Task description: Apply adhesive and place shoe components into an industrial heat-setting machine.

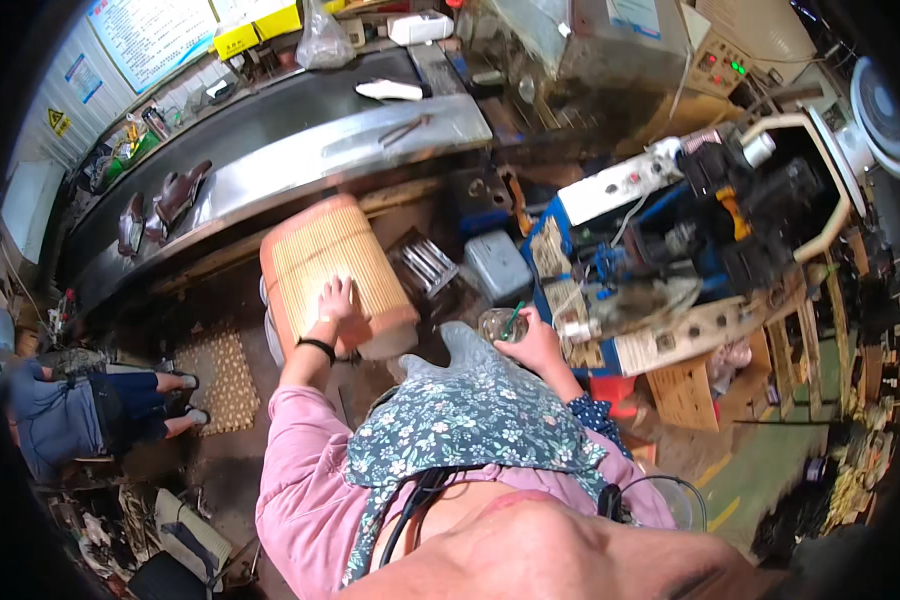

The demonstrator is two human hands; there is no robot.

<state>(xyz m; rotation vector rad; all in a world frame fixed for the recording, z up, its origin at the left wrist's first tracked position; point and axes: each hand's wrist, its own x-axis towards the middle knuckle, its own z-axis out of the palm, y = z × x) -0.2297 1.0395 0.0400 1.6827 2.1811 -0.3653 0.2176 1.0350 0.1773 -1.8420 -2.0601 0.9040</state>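
Clear cup (pixel 491 325): right fingers (pixel 532 320) hold it; left fingers (pixel 337 290), slightly spread, touch ribbed seat (pixel 315 250).

The left forearm (pixel 304 371) is extended toward one o'clock, and the left grip (pixel 338 308) is held palm down, its fingers spread toward twelve. The right forearm (pixel 560 378) is angled toward eleven, its elbow bent; the right grip (pixel 536 344) is turned toward ten, thumb and fingers curved, their firmness not discernible.
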